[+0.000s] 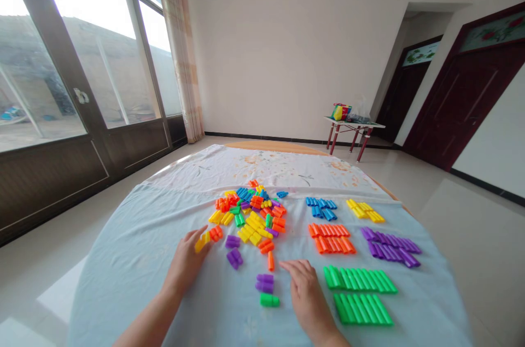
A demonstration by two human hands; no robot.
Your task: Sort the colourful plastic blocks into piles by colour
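A yellow bullet-shaped plastic piece was pinched between the thumb and fingers of the left hand, low over the left part of the table. Its long axis was slanted, running away from the person and toward the right; which end was the tapered one could not be told, since it was partly covered by the fingers. Just beyond its far end, orange pieces were seen, whether touched by it could not be told.

The right hand was held well apart from the yellow piece, its fingers loosely extended and directed leftward. Just beside the index fingertip, a single orange piece was laid with its long axis pointing almost straight away from the person. Nearer the person, purple pieces and a green piece were set crosswise between the hands.

Beyond the hands, a mixed pile was heaped. To the right, blue, yellow, orange, purple and green rows were arranged by color on the pale blue tablecloth.
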